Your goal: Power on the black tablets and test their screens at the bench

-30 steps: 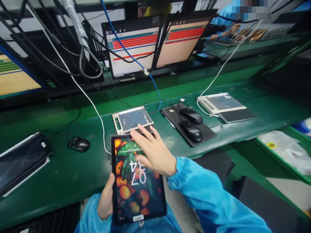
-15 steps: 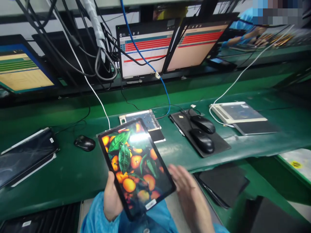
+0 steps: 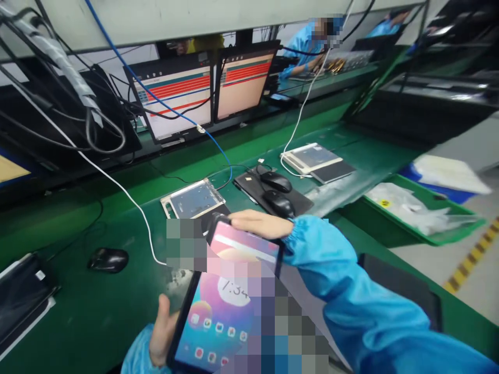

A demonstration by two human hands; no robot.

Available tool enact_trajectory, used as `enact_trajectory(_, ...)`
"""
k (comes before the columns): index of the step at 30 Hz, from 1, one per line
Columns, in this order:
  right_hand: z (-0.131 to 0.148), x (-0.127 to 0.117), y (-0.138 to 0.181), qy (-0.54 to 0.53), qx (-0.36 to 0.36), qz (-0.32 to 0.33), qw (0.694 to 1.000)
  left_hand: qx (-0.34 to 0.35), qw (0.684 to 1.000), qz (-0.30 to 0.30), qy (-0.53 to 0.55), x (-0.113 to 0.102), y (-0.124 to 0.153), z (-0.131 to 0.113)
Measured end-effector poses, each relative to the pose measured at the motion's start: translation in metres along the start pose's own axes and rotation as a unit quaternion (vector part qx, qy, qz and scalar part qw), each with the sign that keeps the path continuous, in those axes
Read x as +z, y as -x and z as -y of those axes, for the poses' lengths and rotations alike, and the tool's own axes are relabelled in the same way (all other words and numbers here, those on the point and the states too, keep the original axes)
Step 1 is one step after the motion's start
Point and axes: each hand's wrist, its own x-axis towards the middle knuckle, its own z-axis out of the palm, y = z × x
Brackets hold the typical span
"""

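Observation:
A tablet [image 3: 214,317] is tilted in front of me. Its lit screen shows a clock reading 1:34 and rows of app icons; blurred blocks cover part of it. My left hand [image 3: 160,332] supports the tablet at its lower left edge, thumb raised and fingers hidden behind. My right hand [image 3: 263,224] reaches across to the top edge, fingers laid along it and thumb out of sight. A grey sheet-like surface [image 3: 302,291] shows right of the tablet; what it is I cannot tell.
Behind stand two monitors [image 3: 177,96] with red rows. On the green bench [image 3: 132,296] are a mouse [image 3: 108,259], two mice on a dark pad [image 3: 275,182], framed plates [image 3: 195,200] and cables. A green bin [image 3: 432,241] holds clear bags. Another person [image 3: 302,47] works beyond.
The tablet's screen has gone from a picture of oranges to the clock and icons. My right hand has moved from beside the tablet to its top edge. The view has swung right.

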Motion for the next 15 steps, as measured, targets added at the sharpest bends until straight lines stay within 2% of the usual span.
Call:
enact_trajectory(2, 0.014, 0.0, -0.022, 0.112, -0.014, 0.098, 0.989, -0.041, 0.999, 0.013, 0.011, -0.005, -0.01, 0.005)
enact_trajectory(4, 0.022, 0.006, -0.038, 0.182, -0.02, 0.121, 0.976, -0.068, 0.997, -0.006, 0.025, -0.006, -0.018, 0.012)
enact_trajectory(6, 0.025, 0.013, -0.044, 0.216, -0.017, 0.087, 0.972, -0.065, 0.997, -0.022, 0.037, -0.003, -0.024, 0.018)
enact_trajectory(8, 0.022, 0.022, -0.039, 0.284, -0.023, -0.002, 0.959, -0.042, 0.998, -0.019, 0.044, 0.004, -0.027, 0.022)
enact_trajectory(9, 0.019, 0.027, -0.033, 0.338, -0.038, -0.048, 0.939, -0.024, 0.999, -0.013, 0.044, 0.007, -0.028, 0.023)
enact_trajectory(11, 0.011, 0.043, -0.017, 0.456, -0.084, -0.103, 0.88, 0.019, 0.999, -0.021, 0.04, 0.013, -0.028, 0.022)
enact_trajectory(13, 0.002, 0.063, 0.004, 0.526, -0.133, -0.091, 0.835, 0.065, 0.996, -0.046, 0.037, 0.015, -0.027, 0.02)
enact_trajectory(15, -0.005, 0.084, 0.03, 0.526, -0.173, -0.051, 0.831, 0.09, 0.993, -0.059, 0.04, 0.013, -0.025, 0.016)
